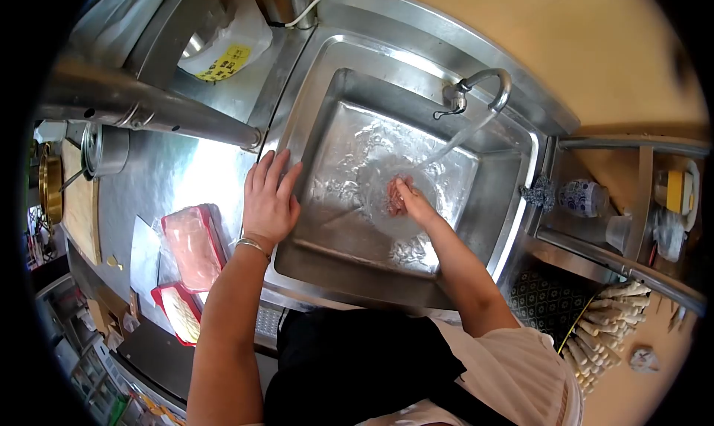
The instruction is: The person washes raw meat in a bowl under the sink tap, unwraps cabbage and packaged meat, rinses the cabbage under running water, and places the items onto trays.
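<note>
My right hand (415,203) reaches down into the metal sink (357,236), its fingers closed around pinkish raw meat (395,195). Round the meat there seems to be a clear bowl (378,212), though splashing water blurs its outline. A stream of water (461,137) runs from the curved faucet (502,91) and lands beside that hand. My left hand (271,195), wearing a bracelet at the wrist, lies flat on the sink's left rim, fingers spread and holding nothing.
Left on the steel counter (167,158) are a wrapped tray of pink meat (193,247), a red tray of pale food (181,313), a wide-bladed knife (145,259) and a metal pot (110,151). A steel post (163,110) crosses above. Shelves (576,236) stand right of the sink.
</note>
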Action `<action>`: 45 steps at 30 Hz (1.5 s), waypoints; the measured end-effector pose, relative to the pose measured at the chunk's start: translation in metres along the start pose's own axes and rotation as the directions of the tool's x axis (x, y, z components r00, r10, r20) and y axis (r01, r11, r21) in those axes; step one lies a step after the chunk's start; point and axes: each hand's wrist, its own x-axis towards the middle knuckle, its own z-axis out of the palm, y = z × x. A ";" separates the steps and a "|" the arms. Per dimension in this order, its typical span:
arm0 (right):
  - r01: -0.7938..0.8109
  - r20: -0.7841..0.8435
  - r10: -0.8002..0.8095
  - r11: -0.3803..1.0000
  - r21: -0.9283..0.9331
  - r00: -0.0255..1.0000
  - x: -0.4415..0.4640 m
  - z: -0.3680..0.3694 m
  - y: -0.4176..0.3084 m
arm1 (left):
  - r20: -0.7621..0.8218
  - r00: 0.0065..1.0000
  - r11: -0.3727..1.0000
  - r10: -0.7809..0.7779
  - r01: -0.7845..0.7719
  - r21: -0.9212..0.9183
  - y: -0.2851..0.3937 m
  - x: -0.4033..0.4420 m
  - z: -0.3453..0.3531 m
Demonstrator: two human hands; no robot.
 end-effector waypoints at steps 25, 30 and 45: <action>0.074 -0.173 -0.178 0.872 -0.484 0.969 -0.053 0.026 -0.028 | 0.014 1.000 1.000 -0.028 0.028 -0.004 -0.001 0.000 0.001; 0.131 -0.085 -0.737 0.230 -0.964 0.671 -0.015 0.040 0.009 | -0.010 1.000 1.000 -0.020 0.020 -0.001 -0.002 0.000 0.003; 0.067 -0.051 -0.065 0.997 0.038 0.997 -0.046 0.013 -0.004 | -0.007 1.000 1.000 -0.013 0.013 0.015 -0.001 -0.001 0.002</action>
